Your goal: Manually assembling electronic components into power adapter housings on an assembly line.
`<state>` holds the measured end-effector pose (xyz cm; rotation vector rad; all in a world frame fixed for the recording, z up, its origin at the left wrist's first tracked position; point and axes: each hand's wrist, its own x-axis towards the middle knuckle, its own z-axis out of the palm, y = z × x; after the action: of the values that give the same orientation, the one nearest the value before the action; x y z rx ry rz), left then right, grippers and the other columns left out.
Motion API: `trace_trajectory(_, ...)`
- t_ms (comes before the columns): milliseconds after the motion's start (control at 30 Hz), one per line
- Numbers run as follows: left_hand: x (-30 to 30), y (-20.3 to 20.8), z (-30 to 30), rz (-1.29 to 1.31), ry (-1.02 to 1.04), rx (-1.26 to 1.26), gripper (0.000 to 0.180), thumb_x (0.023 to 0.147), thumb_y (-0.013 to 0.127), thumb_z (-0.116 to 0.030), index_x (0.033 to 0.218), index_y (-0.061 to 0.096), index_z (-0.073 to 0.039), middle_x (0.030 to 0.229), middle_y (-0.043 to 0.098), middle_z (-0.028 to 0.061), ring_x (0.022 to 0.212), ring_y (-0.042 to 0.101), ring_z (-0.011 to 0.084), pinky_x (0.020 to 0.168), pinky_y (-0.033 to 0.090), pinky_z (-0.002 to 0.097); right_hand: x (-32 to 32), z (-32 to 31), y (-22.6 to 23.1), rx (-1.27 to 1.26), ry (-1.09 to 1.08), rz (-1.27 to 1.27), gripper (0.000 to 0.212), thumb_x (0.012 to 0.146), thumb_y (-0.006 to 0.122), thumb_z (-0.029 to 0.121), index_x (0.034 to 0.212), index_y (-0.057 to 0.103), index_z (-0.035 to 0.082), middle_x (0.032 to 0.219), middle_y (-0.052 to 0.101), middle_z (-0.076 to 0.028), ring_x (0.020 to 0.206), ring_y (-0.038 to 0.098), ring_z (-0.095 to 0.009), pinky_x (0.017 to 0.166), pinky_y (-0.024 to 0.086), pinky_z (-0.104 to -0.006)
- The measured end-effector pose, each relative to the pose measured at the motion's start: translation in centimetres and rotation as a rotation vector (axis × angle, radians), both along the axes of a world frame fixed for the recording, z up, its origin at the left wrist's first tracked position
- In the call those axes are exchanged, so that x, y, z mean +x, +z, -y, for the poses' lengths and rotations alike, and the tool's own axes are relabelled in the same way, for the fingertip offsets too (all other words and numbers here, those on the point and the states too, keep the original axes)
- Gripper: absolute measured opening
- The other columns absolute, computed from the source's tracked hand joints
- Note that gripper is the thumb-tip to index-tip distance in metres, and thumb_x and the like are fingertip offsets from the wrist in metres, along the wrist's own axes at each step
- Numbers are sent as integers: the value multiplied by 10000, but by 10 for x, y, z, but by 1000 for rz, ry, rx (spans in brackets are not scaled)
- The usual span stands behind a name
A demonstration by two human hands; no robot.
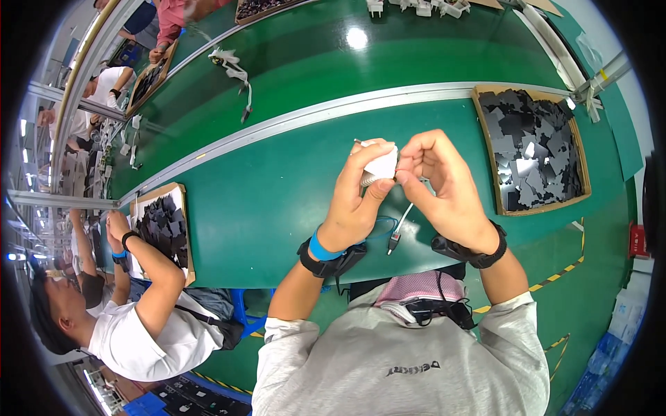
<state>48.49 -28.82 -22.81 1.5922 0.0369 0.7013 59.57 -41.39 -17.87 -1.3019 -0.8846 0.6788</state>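
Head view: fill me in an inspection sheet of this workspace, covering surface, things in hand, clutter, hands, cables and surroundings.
Surface: green tabletop, smooth, bordered by a metal rail at its far side.
Things in hand: small white piece; detail partly hidden by fingers.
Clutter: cardboard tray of dark flat pieces on the right; another tray of dark pieces on the left.
Hands: left hand grips the piece; right hand has its fingertips at the piece's right edge, grip unclear.
Cables: white cable below the hands; its link to the piece cannot be told.
Surroundings: seated co-worker on the left; striped floor tape on the right.
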Motion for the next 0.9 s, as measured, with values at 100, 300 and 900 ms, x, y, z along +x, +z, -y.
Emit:
trace_trajectory(100, 0, 1, 2, 38, 27, 86, 361, 929, 627, -158, 1268, 524, -88, 1159, 529, 162, 1065, 536, 259, 889, 461, 348, 1, -2, 0, 15, -11, -100, 298, 859, 581, -88, 1106, 462, 28, 959, 573, -43, 895, 559, -89, 802, 466, -244)
trace_trajectory(300, -2, 4, -1, 75, 79, 234, 312, 900, 644, -112, 1203, 571, -98, 1100, 549, 174, 1017, 540, 298, 838, 469, 369, 2, -2, 2, 34, 9, -303, 343, 839, 588, -97, 1108, 435, 50, 892, 575, -20, 820, 556, -80, 751, 453, -222)
trace_trajectory(900, -8, 5, 3, -32, -11, 57, 352, 965, 564, -104, 1284, 452, -5, 1202, 541, 177, 1102, 574, 263, 965, 447, 355, 0, -15, 1, -38, 15, -93, 474, 876, 604, -22, 1307, 427, 67, 1373, 417, -112, 1209, 488, -202, 988, 397, -322)
